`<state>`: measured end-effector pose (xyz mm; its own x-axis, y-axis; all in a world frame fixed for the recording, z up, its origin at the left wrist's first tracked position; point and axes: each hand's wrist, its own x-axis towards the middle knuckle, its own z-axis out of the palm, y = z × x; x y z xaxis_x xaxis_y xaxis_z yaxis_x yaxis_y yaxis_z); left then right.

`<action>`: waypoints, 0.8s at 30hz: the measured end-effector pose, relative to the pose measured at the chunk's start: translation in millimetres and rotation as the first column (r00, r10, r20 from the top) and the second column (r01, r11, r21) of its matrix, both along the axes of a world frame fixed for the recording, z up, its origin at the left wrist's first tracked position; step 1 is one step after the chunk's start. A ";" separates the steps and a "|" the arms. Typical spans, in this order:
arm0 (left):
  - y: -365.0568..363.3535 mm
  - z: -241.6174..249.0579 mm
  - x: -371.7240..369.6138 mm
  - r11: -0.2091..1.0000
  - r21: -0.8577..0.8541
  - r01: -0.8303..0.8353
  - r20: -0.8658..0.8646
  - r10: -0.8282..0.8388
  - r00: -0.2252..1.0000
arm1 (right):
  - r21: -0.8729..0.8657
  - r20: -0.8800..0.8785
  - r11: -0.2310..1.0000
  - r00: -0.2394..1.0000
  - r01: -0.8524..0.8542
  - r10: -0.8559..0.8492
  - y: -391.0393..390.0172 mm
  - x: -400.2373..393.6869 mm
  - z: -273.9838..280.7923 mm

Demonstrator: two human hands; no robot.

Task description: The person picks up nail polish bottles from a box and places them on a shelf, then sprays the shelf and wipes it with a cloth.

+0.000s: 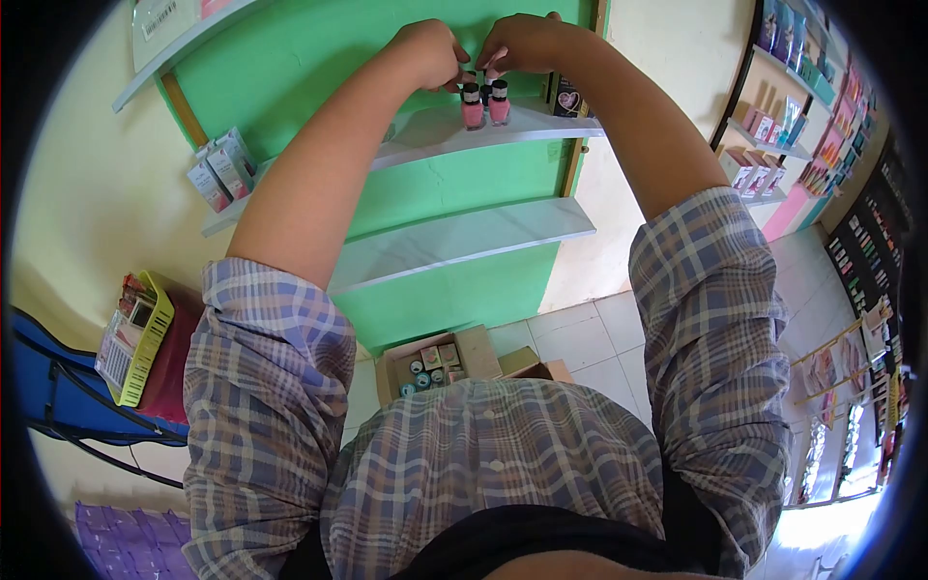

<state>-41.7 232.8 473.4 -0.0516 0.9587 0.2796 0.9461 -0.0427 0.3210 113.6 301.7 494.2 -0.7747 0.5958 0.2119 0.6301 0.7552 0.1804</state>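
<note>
From my end of the head camera, I am seeing both bare arms stretching up and forward to a pale shelf [425, 131] mounted against a green panel [319, 58]. Two pink nail polish bottles [472, 113] are standing upright side by side near the shelf's front edge, their black caps pointing up. Further dark caps are showing just behind this front pair, partly hidden by it and by the fingers.

My left hand [431, 50] is curving in from the left, its fingertips coming down beside the caps at the back. My right hand [525, 43] is bending in from the other side, its fingers pointing down just behind the front bottles. The two hands are hanging close to each other, and I am not able to tell whether either grip is clamping on a bottle or only resting near one, as the fingertips are too small and overlapped.

To the right of the bottles, a dark box with a heart design [567, 99] is standing at the shelf's end. At the far left end, slim pale boxes [220, 170] are standing grouped together. A lower shelf [464, 236] is running beneath. On the tiled floor, an open cardboard box [477, 351] is holding small containers, and off to the left a yellow basket [160, 338] is leaning at a tilt, filled with mixed items.
</note>
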 end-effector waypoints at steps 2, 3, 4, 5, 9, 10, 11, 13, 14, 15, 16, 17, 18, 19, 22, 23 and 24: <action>-0.8 -2.3 -1.4 0.988 0.150 -0.029 0.153 0.006 0.988 | 0.018 -0.009 0.999 1.000 0.027 -0.027 -8.2 3.0 1.8; -8.4 -2.0 0.1 0.988 0.154 -0.028 0.151 0.005 0.989 | 0.032 -0.019 0.998 0.998 0.055 -0.054 -13.9 4.4 3.3; -21.5 -2.9 3.3 0.957 0.290 -0.027 0.230 -0.042 0.972 | 0.037 -0.023 0.998 0.998 0.056 -0.056 -10.5 9.2 1.9; -35.3 -6.3 7.9 0.908 0.417 -0.036 0.298 -0.099 0.949 | 0.062 -0.217 0.998 0.976 -0.007 0.020 -5.2 18.1 -3.3; -65.1 -47.6 19.6 0.839 0.538 -0.080 0.274 -0.084 0.958 | -0.044 -0.685 0.995 0.727 -0.094 0.039 -23.2 51.1 -33.7; -64.7 -61.5 21.1 0.860 0.501 -0.094 0.273 -0.054 0.961 | -0.042 -0.683 0.995 0.729 -0.094 0.040 -29.0 56.1 -45.9; -62.8 -72.0 21.6 0.881 0.459 -0.111 0.273 -0.021 0.962 | -0.041 -0.673 0.998 0.739 -0.055 0.014 -34.4 59.5 -60.2; -57.9 -83.0 22.8 0.900 0.421 -0.115 0.273 -0.005 0.962 | -0.052 -0.660 0.998 0.751 -0.022 -0.018 -35.4 59.1 -79.5; -55.3 -85.4 21.7 0.914 0.390 -0.112 0.264 0.005 0.964 | -0.086 -0.664 0.996 0.747 -0.015 -0.046 -34.5 56.7 -85.3; -54.3 -84.1 21.4 0.915 0.388 -0.111 0.262 0.006 0.965 | -0.117 -0.669 0.993 0.739 -0.007 -0.074 -35.9 54.7 -87.4; -52.7 -81.9 22.0 0.930 0.349 -0.115 0.253 0.024 0.967 | -0.120 -0.672 0.993 0.737 -0.005 -0.078 -36.9 54.0 -88.3; -51.3 -80.1 22.4 0.944 0.309 -0.118 0.243 0.041 0.969 | -0.130 -0.656 0.992 0.750 -0.007 -0.080 -38.0 52.2 -89.5; -51.3 -77.4 23.3 0.945 0.306 -0.115 0.241 0.039 0.970 | -0.139 -0.640 0.990 0.764 -0.009 -0.083 -41.2 50.1 -89.1; -52.1 -74.2 24.4 0.959 0.261 -0.114 0.232 0.052 0.971 | -0.143 -0.641 0.990 0.763 -0.007 -0.087 -43.5 48.3 -87.2; -47.3 -75.3 21.6 0.973 0.209 -0.100 0.231 0.050 0.972 | -0.201 -0.558 0.979 0.821 0.009 -0.122 -44.4 44.5 -83.6; -45.2 -76.4 19.7 0.974 0.210 -0.086 0.237 0.035 0.971 | -0.203 -0.552 0.979 0.824 0.015 -0.127 -40.8 42.6 -84.2; -43.7 -76.8 18.4 0.973 0.210 -0.090 0.239 0.038 0.970 | -0.203 -0.547 0.979 0.827 0.019 -0.130 -39.1 40.6 -83.7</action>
<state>-23.3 189.1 396.6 -0.1994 0.8682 0.4543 0.8497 -0.0777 0.5215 154.2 262.6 410.5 -0.5104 0.7172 0.4745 0.6372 0.6860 -0.3514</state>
